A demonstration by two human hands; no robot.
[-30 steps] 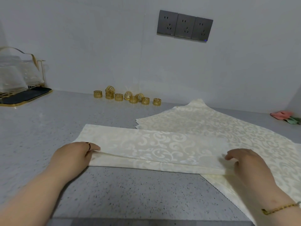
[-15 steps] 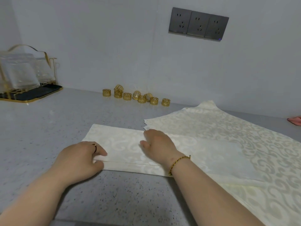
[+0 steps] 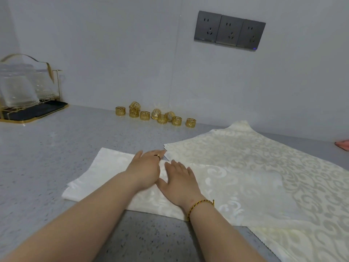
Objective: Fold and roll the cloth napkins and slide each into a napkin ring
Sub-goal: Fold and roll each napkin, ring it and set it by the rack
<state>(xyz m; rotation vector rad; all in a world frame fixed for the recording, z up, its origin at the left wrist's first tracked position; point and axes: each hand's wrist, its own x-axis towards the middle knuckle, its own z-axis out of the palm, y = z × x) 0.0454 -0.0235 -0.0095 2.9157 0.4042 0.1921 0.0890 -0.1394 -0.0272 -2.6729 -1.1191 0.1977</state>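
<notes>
A: Nearest first. What are the hands doing?

B: Both lie flat on the folded napkin [image 3: 105,167], side by side near its middle. The left hand [image 3: 145,167] has its fingers straight and close together. The right hand [image 3: 179,183] has its fingers straight and a little spread. Neither pinches or holds the cloth; they press down on it.

A: And where is that napkin?

B: On the grey tabletop [image 3: 47,157], folded into a long band running left to right. Its right end lies over the near edge of the unfolded napkins [image 3: 264,152].

A: How far along would you put the job?

B: Early, I judge. The fold looks made and the palms seem to be flattening it — rolling has not begun, and no cloth is in a ring.

A: The rings?

B: The gold napkin rings [image 3: 156,115] sit in a loose cluster at the back by the wall, well apart from the hands. I see none with a napkin through it.

A: So what is left?

B: Roll this band and slide it into a ring, then do the same for the flat ones on the right. How many lie in that stack I cannot tell.
</notes>
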